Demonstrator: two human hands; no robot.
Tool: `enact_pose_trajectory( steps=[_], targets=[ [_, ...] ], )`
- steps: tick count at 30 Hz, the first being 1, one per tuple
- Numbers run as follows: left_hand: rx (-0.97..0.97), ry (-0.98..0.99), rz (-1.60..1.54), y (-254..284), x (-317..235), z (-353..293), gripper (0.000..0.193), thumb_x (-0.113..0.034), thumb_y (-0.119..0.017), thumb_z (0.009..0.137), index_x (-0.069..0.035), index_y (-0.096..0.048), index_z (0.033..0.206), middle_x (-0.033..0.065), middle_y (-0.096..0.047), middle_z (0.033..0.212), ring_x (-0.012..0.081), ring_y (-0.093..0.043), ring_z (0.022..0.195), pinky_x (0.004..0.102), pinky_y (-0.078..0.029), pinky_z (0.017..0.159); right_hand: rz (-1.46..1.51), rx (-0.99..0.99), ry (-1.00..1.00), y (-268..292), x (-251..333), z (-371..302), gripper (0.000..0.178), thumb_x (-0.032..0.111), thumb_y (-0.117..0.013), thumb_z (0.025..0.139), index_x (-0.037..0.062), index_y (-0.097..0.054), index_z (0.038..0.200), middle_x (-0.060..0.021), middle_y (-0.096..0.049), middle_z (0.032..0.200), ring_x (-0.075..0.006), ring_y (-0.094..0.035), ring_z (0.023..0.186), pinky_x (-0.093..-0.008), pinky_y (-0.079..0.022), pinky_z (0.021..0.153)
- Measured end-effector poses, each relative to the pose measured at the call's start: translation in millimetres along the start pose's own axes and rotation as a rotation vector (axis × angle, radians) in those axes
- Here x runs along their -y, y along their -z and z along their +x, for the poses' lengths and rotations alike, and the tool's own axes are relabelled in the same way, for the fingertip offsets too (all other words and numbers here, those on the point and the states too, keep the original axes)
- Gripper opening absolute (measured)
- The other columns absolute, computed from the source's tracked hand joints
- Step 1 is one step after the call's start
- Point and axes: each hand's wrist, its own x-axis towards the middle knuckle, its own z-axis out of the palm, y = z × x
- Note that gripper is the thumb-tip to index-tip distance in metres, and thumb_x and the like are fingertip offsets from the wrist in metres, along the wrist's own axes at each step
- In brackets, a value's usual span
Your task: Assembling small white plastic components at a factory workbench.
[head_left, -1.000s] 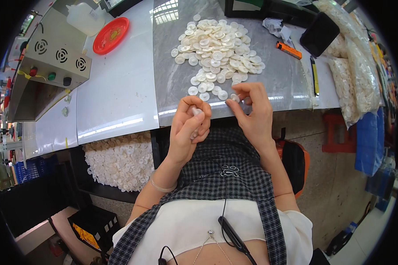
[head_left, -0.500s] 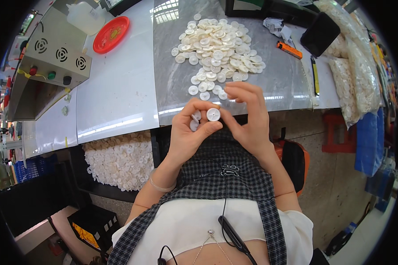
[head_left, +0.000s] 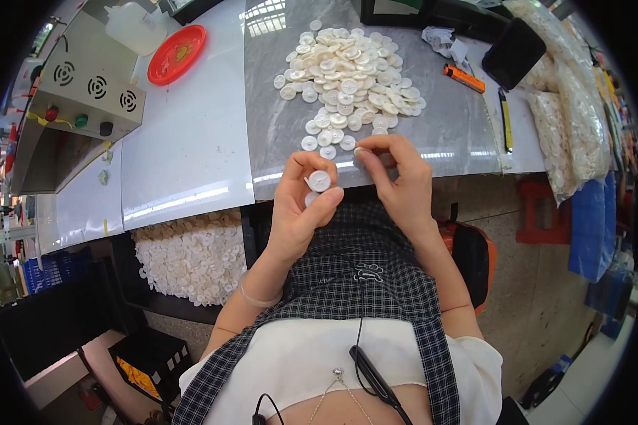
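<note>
Curled fingers of my left hand [head_left: 301,202] hold a few white plastic discs [head_left: 320,181], one facing up near the thumb and others partly hidden behind it. At the table's front edge, my right hand [head_left: 403,180] has thumb and forefinger pinched on another white disc [head_left: 359,150], of which only a sliver shows. Just beyond the hands lies a loose pile of the same round discs [head_left: 347,67], spread over a grey marbled sheet [head_left: 276,142]. A few single discs have strayed toward me, close to my right fingertips.
Below the table on the left is a black bin [head_left: 170,312] full of white discs. A red plate [head_left: 179,55] and a metal box with knobs [head_left: 85,106] stand left. At right are an orange tube [head_left: 464,78], a yellow cutter [head_left: 505,120] and filled plastic bags [head_left: 571,134].
My hands have moved apart. The left has drawn slightly left, its upper disc tilted back into the fingers; the right fingers have closed on a disc at the pile's near edge.
</note>
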Motion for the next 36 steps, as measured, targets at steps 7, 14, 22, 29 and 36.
enact_pose_trajectory(
  steps=[7,14,22,29,36],
  targets=[
    [-0.028,-0.154,0.345,-5,7,3,0.036,0.005,-0.074,0.076,-0.004,-0.058,0.107,-0.0034,-0.047,0.084,-0.0007,-0.04,0.064,0.0148,-0.033,0.057,0.389,0.167,-0.237,8,20,-7,0.025,0.004,-0.063,0.09,0.001,-0.052,0.113,-0.0074,-0.071,0.089,-0.0085,-0.064,0.081,-0.0205,-0.049,0.071],
    [-0.076,-0.245,0.487,-3,7,4,0.03,0.001,-0.076,0.077,-0.003,-0.064,0.104,-0.0037,-0.046,0.082,0.0025,-0.042,0.068,0.0164,-0.036,0.063,0.435,0.194,-0.215,9,22,-9,0.027,0.003,-0.059,0.093,0.0006,-0.049,0.117,-0.0087,-0.071,0.089,-0.0093,-0.065,0.084,-0.0202,-0.049,0.074],
    [-0.048,-0.273,0.491,-2,5,3,0.031,0.001,-0.074,0.079,-0.002,-0.063,0.108,-0.0028,-0.046,0.083,0.0042,-0.045,0.073,0.017,-0.038,0.068,0.425,0.2,-0.132,8,20,-7,0.022,0.002,-0.056,0.094,-0.0004,-0.05,0.115,-0.0107,-0.071,0.091,-0.0127,-0.066,0.083,-0.0234,-0.05,0.076],
    [-0.066,-0.254,0.526,-1,3,2,0.031,-0.001,-0.073,0.08,-0.003,-0.062,0.109,-0.0031,-0.047,0.083,0.0042,-0.045,0.074,0.0167,-0.039,0.069,-0.143,0.082,0.18,1,6,-2,0.024,0.001,-0.066,0.082,0.0046,-0.063,0.106,-0.0082,-0.068,0.097,-0.0241,-0.063,0.089,-0.0326,-0.051,0.077],
    [-0.038,-0.086,0.252,3,1,0,0.03,-0.005,-0.066,0.087,-0.001,-0.057,0.115,-0.0031,-0.046,0.087,0.0034,-0.043,0.072,0.0152,-0.032,0.055,-0.192,0.088,0.244,9,7,-10,0.03,0.005,-0.077,0.072,0.0058,-0.066,0.1,-0.0071,-0.067,0.097,-0.0251,-0.063,0.093,-0.0351,-0.051,0.079]
  ],
)
